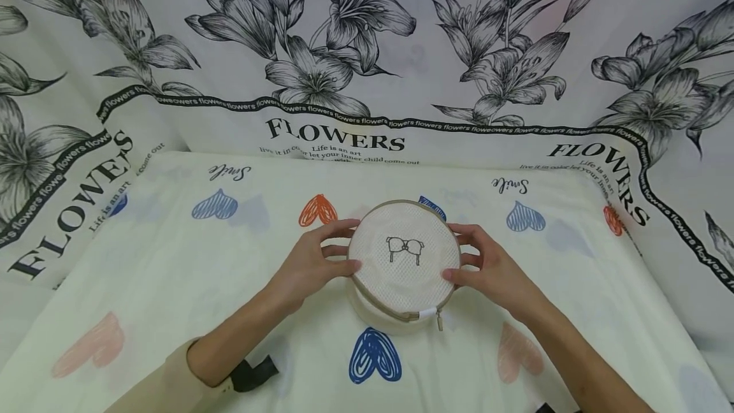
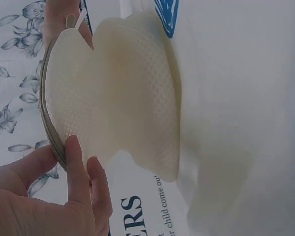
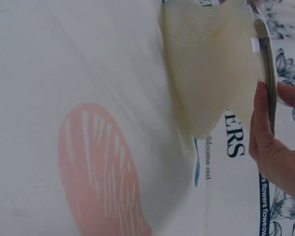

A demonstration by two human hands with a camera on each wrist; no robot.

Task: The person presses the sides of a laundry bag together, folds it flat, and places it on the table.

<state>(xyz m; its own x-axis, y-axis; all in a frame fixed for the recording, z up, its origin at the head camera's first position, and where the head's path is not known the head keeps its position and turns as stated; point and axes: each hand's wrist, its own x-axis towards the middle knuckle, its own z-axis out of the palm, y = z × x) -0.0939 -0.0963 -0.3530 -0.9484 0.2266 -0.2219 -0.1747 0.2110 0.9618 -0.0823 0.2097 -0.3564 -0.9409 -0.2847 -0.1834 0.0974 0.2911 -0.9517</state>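
A round white mesh laundry bag (image 1: 404, 285) with a beige zipper rim and a small bra drawing on its lid stands on the bed-like surface. My left hand (image 1: 318, 260) pinches its rim at the left, thumb on top and fingers beneath. At the right edge my right hand (image 1: 487, 266) grips the rim the same way. The zipper pull (image 1: 439, 320) hangs at the near right side of the lid. In the left wrist view the bag's soft mesh wall (image 2: 132, 93) sags below the rim. Its inside is hidden.
A white sheet (image 1: 229, 311) printed with coloured hearts lies under the bag. Behind and at the sides rises a white cloth (image 1: 424, 50) with black flowers and lettering. A black strap (image 1: 252, 375) shows by the left sleeve.
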